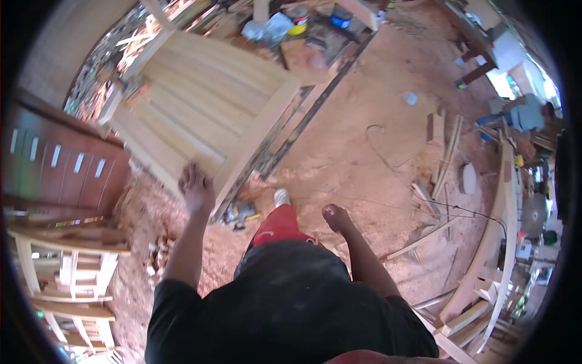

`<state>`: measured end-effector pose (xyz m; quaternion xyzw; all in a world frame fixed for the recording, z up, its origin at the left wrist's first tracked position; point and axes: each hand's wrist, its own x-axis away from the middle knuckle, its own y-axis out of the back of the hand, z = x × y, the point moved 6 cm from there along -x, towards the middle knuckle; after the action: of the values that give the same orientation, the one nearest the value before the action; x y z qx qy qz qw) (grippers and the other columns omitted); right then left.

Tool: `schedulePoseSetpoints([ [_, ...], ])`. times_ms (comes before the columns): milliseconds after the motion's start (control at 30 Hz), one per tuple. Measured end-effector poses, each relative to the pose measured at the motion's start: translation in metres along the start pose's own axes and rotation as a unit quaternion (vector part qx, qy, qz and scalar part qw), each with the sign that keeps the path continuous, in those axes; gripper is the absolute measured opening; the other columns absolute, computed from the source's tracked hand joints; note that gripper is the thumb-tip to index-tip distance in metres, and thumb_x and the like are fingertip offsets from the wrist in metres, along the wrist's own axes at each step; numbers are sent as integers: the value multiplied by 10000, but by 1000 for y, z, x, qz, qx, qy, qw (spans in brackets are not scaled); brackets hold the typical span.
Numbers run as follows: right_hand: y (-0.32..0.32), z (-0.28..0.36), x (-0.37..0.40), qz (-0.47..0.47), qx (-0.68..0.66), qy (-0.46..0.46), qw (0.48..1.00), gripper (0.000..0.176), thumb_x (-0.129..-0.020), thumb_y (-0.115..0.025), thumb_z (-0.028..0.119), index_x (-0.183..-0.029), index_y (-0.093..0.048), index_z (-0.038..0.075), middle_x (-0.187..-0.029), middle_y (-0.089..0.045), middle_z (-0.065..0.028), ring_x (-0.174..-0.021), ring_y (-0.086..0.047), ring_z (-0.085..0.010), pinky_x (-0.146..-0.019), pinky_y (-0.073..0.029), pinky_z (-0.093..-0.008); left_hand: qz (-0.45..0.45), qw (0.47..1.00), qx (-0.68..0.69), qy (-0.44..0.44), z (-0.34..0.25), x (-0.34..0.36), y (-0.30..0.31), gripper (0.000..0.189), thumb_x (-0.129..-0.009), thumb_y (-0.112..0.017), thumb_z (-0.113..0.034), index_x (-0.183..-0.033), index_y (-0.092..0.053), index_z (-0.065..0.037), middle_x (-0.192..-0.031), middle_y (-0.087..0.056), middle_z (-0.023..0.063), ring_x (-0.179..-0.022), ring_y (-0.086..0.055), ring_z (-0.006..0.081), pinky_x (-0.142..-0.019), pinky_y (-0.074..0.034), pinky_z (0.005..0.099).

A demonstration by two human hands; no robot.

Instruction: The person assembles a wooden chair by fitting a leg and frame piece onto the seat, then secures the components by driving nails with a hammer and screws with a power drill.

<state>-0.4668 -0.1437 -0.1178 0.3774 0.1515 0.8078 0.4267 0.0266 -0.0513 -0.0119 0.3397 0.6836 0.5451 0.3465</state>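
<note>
A pale slatted wooden door panel (200,91) lies across a support in front of me to the left. My left hand (197,187) is over its near corner, fingers spread on or just above the wood; contact is not clear. Out to the right, my right hand (335,217) hangs above the dirt floor, its fingers curled closed. Whatever it holds, if anything, is hidden. On the ground beside the panel's near corner sits a dark power tool (240,213) with yellow parts.
Dark cabinet doors (54,161) and pale wooden frames (73,273) stand at left. Paint cans (341,17) and plastic bags (270,28) sit behind the panel. A cable (388,164) and timber offcuts (445,145) lie right. Another person (526,115) is at far right.
</note>
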Motion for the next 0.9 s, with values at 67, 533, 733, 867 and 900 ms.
schedulePoseSetpoints([
  [67, 34, -2, -36, -14, 14, -4, 1000, 297, -959, -597, 353, -1116, -699, 122, -1063, -732, -211, -1024, -695, -413, -883, -551, -462, 12, 1000, 8, 8, -8, 1, 9, 623, -1021, -505, -369, -1546, -442, -40, -1652, -359, 177, -1561, -253, 370, -1235, -170, 585],
  [533, 132, -112, -94, -17, -7, -243, 970, 468, -973, -575, 438, -882, -734, 8, -713, -726, -130, -697, -728, -277, -678, -576, -436, 16, 994, -26, 101, -34, -13, 14, 667, -1033, -443, -428, -1585, -398, -57, -1678, -309, 185, -1569, -208, 426, -1235, -119, 654],
  [733, 235, -96, -207, -78, -119, -227, 963, 358, -1029, -594, 422, -885, -679, 105, -715, -662, -51, -586, -624, -183, -536, -498, -382, 15, 980, -48, 190, -49, -29, 6, 635, -1044, -445, -401, -1589, -403, -78, -1693, -291, 162, -1570, -222, 402, -1238, -152, 614],
  [867, 398, -29, -365, -201, -86, 43, 975, 432, -1040, -544, 496, -917, -674, 103, -759, -677, -36, -645, -629, -158, -579, -499, -343, 14, 958, -47, 282, -68, -50, 0, 638, -1053, -437, -400, -1594, -389, -65, -1700, -277, 157, -1576, -223, 366, -1251, -147, 564],
  [900, 451, 5, -391, -241, -92, 53, 965, 463, -1040, -529, 516, -946, -680, 88, -768, -686, -40, -672, -639, -156, -595, -503, -335, 16, 951, -43, 307, -74, -58, -4, 639, -1055, -432, -399, -1599, -381, -66, -1703, -271, 151, -1577, -223, 361, -1255, -140, 561],
])
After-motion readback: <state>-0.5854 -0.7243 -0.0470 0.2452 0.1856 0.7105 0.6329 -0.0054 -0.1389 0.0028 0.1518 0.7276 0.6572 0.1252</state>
